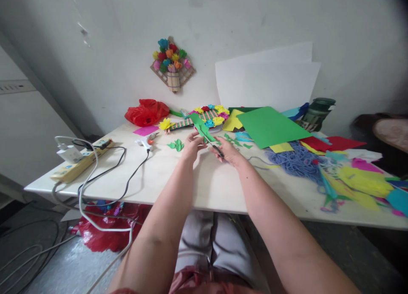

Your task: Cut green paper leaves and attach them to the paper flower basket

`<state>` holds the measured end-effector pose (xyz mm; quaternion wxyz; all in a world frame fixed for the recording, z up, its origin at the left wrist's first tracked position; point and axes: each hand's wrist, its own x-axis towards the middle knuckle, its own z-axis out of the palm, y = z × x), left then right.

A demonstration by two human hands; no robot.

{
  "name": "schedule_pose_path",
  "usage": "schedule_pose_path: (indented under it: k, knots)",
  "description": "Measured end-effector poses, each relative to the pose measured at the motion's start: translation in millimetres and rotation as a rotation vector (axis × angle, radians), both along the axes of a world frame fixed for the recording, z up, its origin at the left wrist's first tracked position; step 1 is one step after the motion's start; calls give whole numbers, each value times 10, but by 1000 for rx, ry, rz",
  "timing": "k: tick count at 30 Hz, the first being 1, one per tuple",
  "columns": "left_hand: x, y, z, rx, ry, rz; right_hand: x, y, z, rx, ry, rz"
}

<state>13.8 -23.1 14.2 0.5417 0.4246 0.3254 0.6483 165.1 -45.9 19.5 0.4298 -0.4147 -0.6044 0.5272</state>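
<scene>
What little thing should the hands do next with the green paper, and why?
I'd probably make one small snip in the green paper strip. The right hand has the scissors, their blades reach the strip, and the left hand holds it. Small green pieces lie on the table nearby.

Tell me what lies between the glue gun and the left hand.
In the head view, a small cluster of green paper pieces lies between the glue gun and the left hand.
</scene>
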Motion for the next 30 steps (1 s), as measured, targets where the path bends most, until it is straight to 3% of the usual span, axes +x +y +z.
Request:
schedule_pose_path:
  k: [12, 23, 30]
  knots:
    - [68, 53, -97, 32, -6, 33, 20, 12, -8, -12, -2, -19]
    - [105, 23, -78, 47, 46, -7, 99, 160, -166, -14, 77, 25]
    - [106, -9, -47, 29, 75, -13, 94, 125, -127, -29, 100, 15]
